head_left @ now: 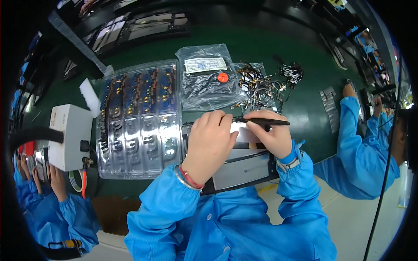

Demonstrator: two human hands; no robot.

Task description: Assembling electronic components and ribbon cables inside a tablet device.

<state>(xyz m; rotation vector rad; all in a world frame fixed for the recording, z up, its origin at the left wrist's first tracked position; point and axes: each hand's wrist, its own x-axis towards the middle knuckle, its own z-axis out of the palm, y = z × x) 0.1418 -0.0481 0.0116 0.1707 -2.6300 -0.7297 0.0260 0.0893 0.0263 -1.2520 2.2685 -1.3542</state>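
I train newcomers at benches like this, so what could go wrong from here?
The dark slim tool in the right hand might slip and scratch the flat device.

The device lies close to the person's body, so a blue sleeve could nudge it.

The loose cables lie tangled just beyond the hands, so one might snag.

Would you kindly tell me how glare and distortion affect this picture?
Head view: bright glare streaks the lower half of the clear plastic tray, and wrinkled reflections cross the plastic bag; head view: a pale sheen lies on the green table; head view: fisheye distortion bows the outer scene, with black corners.
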